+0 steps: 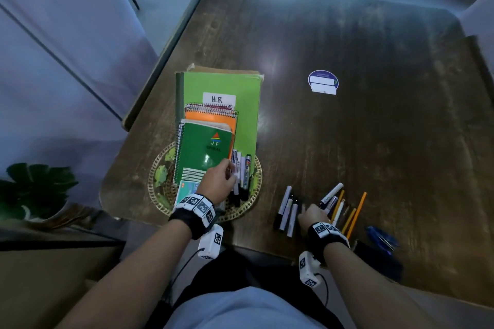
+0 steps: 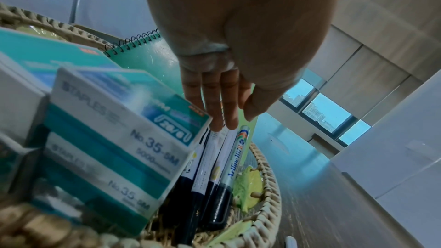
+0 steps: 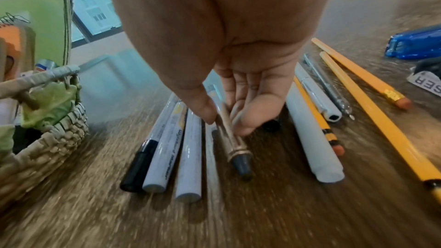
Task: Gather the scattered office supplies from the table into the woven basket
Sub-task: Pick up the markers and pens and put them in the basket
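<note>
Nearest the head camera, the person's two forearms reach out over the near edge of the dark wooden table (image 1: 347, 43), each wrist wearing a black band with white tags. The left hand (image 1: 219, 177) hovers over the round woven basket (image 1: 256, 192) at the near left of the table, fingers (image 2: 214, 112) straight and relaxed, their tips just above a row of black-capped white markers (image 2: 214, 167) lying inside the basket; whether they touch, I cannot tell. Beside those markers sit teal and white staple boxes (image 2: 114, 139), and a stack of notebooks tops the basket: a green spiral notebook (image 1: 204, 152), an orange pad (image 1: 211, 117) and a large light-green folder (image 1: 222, 85) labelled H.R. To the right, the right hand (image 1: 311, 215) pinches a slim pen with a dark tip (image 3: 235, 144) between thumb and fingers, low over the table. Three white markers (image 1: 287, 211) lie just left of it; yellow pencils (image 1: 352, 215) and a thick white marker (image 3: 312, 139) lie to its right. A blue stapler (image 3: 415, 44) rests at the near right. A round blue and white tag (image 1: 323, 82) lies well apart, farther back
</note>
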Demonstrator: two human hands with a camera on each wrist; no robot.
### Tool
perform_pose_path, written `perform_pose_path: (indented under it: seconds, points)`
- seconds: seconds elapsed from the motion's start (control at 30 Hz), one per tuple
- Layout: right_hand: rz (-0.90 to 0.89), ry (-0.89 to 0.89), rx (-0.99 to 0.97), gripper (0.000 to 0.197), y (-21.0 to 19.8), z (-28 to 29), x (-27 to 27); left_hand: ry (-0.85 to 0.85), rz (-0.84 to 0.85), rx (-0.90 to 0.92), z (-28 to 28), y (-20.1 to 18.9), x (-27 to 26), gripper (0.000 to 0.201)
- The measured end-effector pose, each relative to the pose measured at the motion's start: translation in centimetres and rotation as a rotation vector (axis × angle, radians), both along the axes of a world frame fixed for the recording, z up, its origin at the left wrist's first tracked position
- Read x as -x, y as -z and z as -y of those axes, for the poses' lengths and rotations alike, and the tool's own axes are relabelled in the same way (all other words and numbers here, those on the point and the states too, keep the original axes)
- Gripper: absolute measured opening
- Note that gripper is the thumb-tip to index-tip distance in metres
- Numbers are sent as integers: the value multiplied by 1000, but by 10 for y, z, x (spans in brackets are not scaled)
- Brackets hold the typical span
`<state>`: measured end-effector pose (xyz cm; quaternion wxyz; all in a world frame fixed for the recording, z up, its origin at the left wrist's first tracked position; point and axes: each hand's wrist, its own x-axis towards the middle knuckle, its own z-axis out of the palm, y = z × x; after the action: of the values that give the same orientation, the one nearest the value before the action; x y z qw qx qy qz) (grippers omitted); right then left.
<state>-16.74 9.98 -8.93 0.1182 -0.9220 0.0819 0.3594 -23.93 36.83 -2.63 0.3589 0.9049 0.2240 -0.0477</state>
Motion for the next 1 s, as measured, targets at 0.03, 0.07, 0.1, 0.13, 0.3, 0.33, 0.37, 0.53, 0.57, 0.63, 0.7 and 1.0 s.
perform_pose_path:
  seconds: [0.03,0.07,0.1,0.13,0.3,0.33,0.37,0.53,0.57,0.63,0.7,1.0]
  points:
    - [-8,3,-14,34,0,0,-1,8,18,5,0,-2,1,8]
    - [-11,6,-31,32,-1,0,-2,13,31,14,1,-4,1,8]
    - [-15,15,-48,29,-3,-1,-4,19,40,22,3,-6,1,8]
    - [-11,26,-70,26,-5,-2,-5,29,43,28,4,-8,1,8]
    - [74,51,-232,18,-28,-10,-17,77,68,85,18,-13,-11,10]
    - [87,64,-286,17,-34,-14,-20,86,70,94,21,-15,-13,10]
    - [86,90,-358,15,-40,-19,-23,97,75,109,25,-15,-16,12]
    - [66,161,-776,12,-68,-57,-31,278,-30,285,38,-24,-27,39]
    - [62,153,-837,10,-73,-66,-31,291,-38,298,38,-22,-28,44]
    - [52,118,-900,8,-81,-81,-31,237,-12,304,37,-24,-29,41]
    - [25,81,-941,19,-84,-93,-30,161,31,297,31,-24,-29,31]
    - [72,-5,-645,22,-61,-71,-32,-14,-234,89,9,0,-27,22]
